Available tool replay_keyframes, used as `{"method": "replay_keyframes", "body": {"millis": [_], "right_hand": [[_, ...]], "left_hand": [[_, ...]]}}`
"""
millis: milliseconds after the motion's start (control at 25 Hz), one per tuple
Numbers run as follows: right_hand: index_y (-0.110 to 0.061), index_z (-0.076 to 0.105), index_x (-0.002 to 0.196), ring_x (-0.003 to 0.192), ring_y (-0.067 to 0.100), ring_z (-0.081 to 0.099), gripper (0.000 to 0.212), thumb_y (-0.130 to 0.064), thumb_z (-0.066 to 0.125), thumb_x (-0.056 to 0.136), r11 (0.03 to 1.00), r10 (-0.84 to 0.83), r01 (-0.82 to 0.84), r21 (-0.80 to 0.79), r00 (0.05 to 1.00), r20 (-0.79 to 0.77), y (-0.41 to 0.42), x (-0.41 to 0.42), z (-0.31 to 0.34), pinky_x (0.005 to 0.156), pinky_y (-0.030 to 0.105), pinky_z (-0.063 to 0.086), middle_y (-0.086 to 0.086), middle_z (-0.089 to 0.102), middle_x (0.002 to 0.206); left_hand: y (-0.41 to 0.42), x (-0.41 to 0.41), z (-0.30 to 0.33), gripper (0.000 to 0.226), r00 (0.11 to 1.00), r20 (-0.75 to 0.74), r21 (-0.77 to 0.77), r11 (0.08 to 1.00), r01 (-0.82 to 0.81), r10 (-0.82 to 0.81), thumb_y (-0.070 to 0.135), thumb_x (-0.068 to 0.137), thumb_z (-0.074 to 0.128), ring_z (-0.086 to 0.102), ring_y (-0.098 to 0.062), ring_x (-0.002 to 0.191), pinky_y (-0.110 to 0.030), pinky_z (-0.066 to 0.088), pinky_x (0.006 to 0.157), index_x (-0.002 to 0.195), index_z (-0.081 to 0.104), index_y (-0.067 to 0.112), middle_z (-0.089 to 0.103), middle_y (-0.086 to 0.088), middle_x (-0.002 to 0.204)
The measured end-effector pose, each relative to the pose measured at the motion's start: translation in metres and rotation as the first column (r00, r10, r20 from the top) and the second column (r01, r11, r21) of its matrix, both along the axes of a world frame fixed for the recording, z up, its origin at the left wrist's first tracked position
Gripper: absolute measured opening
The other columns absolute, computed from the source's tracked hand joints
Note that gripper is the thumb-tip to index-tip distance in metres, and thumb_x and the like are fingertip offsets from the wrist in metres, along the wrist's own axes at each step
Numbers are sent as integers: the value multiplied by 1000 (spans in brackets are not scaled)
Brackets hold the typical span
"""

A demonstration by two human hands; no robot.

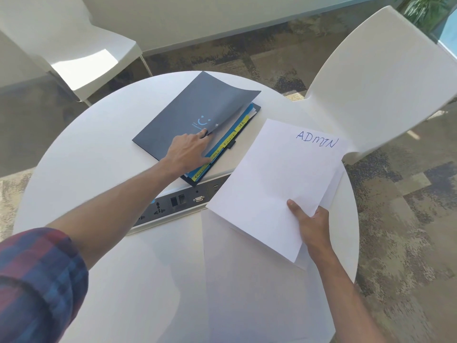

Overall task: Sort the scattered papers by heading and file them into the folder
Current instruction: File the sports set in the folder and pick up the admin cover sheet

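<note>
A dark grey folder [183, 112] lies at the far side of the round white table [99, 149]. Its front cover is curled up at the near right corner, baring blue dividers with yellow tabs [230, 138]. My left hand [189, 153] pinches that lifted cover edge with thumb and fingers. My right hand [312, 225] grips a small stack of white papers [274, 184] at its near corner, held above the table's right side. The top sheet reads "ADMIN" in blue handwriting at its far right.
A black socket strip [173, 203] is set into the table between my arms, just in front of the folder. One white chair [385, 78] stands at the right, another [74, 58] at the far left. Patterned carpet surrounds the table.
</note>
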State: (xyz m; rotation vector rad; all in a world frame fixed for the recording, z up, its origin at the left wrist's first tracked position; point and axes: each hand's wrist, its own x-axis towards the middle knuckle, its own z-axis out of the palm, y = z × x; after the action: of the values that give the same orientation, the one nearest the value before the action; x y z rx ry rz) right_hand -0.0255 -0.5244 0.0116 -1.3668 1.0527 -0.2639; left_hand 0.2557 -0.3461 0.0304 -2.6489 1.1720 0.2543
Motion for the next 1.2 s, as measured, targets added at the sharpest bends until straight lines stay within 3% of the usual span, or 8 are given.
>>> {"method": "replay_keyframes", "body": {"millis": [240, 360, 480, 760, 960, 1080, 1120, 1200], "right_hand": [[-17, 74, 92, 83, 7, 73, 5, -20, 75, 88, 1000, -7, 7, 7, 1000, -4, 3, -1, -2, 76, 28, 55, -9, 77, 89], [-16, 74, 90, 81, 8, 73, 5, -21, 75, 88, 1000, -3, 4, 10, 1000, -15, 5, 0, -2, 76, 29, 55, -9, 77, 87], [-18, 74, 88, 80, 7, 73, 2, -20, 74, 89, 1000, 4, -4, 13, 1000, -7, 5, 1, 0, 74, 28, 55, -10, 77, 85], [-18, 74, 87, 78, 6, 73, 4, -21, 74, 89, 1000, -2, 2, 2, 1000, -10, 3, 1, 1, 75, 29, 55, -11, 77, 82], [-19, 74, 88, 79, 7, 73, 2, -21, 74, 89, 1000, -2, 2, 2, 1000, -8, 3, -1, 1, 77, 30, 56, -11, 77, 83], [-18, 74, 89, 83, 10, 74, 3, -21, 74, 89, 1000, -3, 3, 4, 1000, -13, 3, -2, 0, 80, 32, 56, -9, 77, 86], [-18, 74, 90, 84, 12, 74, 4, -21, 74, 89, 1000, -2, 2, 6, 1000, -13, 3, -2, 0, 81, 33, 57, -8, 77, 86], [-17, 74, 91, 86, 14, 74, 4, -21, 74, 89, 1000, 1, -1, 9, 1000, -13, 4, 0, -1, 82, 34, 57, -7, 78, 87]], "left_hand": [[2, 0, 8, 70, 1000, 11, -49, 999, 21, -20, 41, 96, 49, 63, -26, 91, -24, 32, 49, 156, 22, 17, 33, -1, 159], [5, 3, 9, 68, 999, 13, -57, 998, 32, -31, 29, 92, 45, 59, -26, 80, -25, 41, 51, 155, 24, 16, 35, -4, 158], [5, 1, 9, 69, 1000, 7, -52, 998, 26, -26, 22, 92, 44, 50, -22, 74, -23, 33, 49, 156, 20, 16, 32, -6, 159], [4, -3, 5, 62, 999, 22, -33, 998, 47, -46, 24, 100, 37, 62, -25, 101, -26, 35, 55, 157, 16, 15, 28, -8, 160], [7, 3, 5, 59, 999, 34, -31, 999, 40, -39, 12, 101, 31, 55, -24, 69, -29, 37, 50, 158, 15, 17, 30, -7, 160], [12, 7, 10, 66, 999, 1, -65, 996, 53, -53, 10, 101, 30, 41, -16, 48, -26, 30, 42, 158, 6, 32, 37, -9, 154], [11, 6, 13, 64, 998, -4, -52, 997, 57, -57, 10, 101, 30, 38, -15, 47, -25, 29, 41, 157, 11, 35, 37, -10, 153], [8, 5, 18, 48, 998, 6, 27, 998, 56, -57, 10, 100, 29, 37, -14, 47, -27, 33, 43, 145, 43, 23, 36, -15, 154]]}}
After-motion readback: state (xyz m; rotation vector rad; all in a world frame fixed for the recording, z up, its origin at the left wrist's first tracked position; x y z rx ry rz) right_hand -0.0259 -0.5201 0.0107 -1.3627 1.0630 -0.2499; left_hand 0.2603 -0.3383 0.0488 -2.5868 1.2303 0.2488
